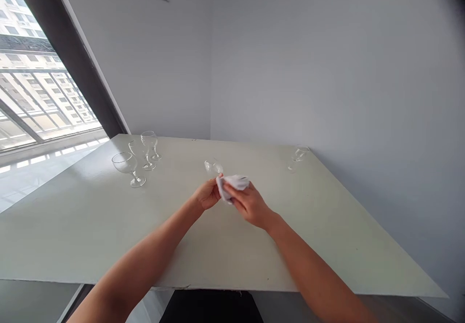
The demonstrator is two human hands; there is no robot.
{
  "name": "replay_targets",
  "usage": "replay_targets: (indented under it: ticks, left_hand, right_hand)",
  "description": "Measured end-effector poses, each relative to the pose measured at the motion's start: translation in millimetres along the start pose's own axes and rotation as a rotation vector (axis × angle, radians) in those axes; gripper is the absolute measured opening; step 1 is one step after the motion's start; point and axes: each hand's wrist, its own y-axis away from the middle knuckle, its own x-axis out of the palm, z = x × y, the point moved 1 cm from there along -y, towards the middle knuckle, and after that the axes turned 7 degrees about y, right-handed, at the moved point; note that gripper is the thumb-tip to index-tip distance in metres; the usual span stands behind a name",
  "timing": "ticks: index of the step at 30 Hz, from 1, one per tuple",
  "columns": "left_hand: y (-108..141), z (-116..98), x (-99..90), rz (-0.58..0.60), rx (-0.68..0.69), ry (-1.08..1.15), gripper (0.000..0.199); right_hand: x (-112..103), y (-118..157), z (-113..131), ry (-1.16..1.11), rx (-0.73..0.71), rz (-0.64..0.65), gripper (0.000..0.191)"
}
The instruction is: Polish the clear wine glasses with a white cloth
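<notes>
My left hand (207,194) and right hand (249,205) meet above the middle of the table (109,231), both closed on a white cloth (233,185) bunched between them. Neither hand is open: the left curls up against the cloth's near edge, while the right comes over the top with its fingers folded down. Just beyond them a small clear glass (213,166) pokes out of the cloth, tilted, with its bowl pointing away from me. It looks lifted off the table, but the cloth hides its lower end, so I cannot tell whether my fingers have its stem or only the fabric around it. As I judge it, the step in hand is working the cloth against that hidden end of the glass, and the next move calls for a firm but gentle hold on something this thin and breakable. Counting, there are five glasses in all: this one, three standing close together toward the left of the table, led by a wide goblet (127,165), and one more (298,156) far off to the right by the wall (327,71). There is only one cloth, and it is the one in my hands.
</notes>
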Motion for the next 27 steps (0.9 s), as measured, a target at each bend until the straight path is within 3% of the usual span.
replay_targets:
  ticks: [2, 4, 6, 10, 13, 18, 21, 24, 27]
  left_hand:
    - [1, 6, 2.7, 0.009, -0.097, -0.014, 0.021]
    - [3, 11, 6.1, 0.046, -0.145, -0.040, 0.024]
    - [6, 14, 10.1, 0.085, -0.099, -0.049, 0.023]
    - [15, 14, 20.6, 0.159, 0.040, 0.005, 0.021]
    - [23, 13, 30.2, 0.231, 0.163, 0.027, 0.021]
    - [31, 15, 39.9, 0.279, 0.397, -0.299, 0.017]
    - [29, 20, 37.3, 0.243, 0.593, -0.561, 0.014]
    - [24, 22, 30.1, 0.128, 0.801, -0.778, 0.010]
    - [23, 20, 23.8, -0.004, 0.859, -0.917, 0.007]
  right_hand:
    - [5, 1, 2, 0.146, -0.120, 0.094, 0.033]
    - [8, 1, 1, 0.160, -0.128, 0.072, 0.032]
    - [6, 0, 2, 0.037, -0.085, 0.001, 0.027]
    - [-1, -5, 7, -0.448, 0.244, -0.157, 0.013]
    - [2, -9, 5, -0.899, 0.554, -0.268, 0.018]
    - [21, -13, -1, -1.385, 0.811, -0.216, 0.022]
    - [28, -12, -1, -1.522, 0.898, -0.190, 0.013]
    - [32, -12, 0, -1.608, 0.943, -0.187, 0.015]
    - [32, -11, -1, -1.488, 0.968, -0.229, 0.027]
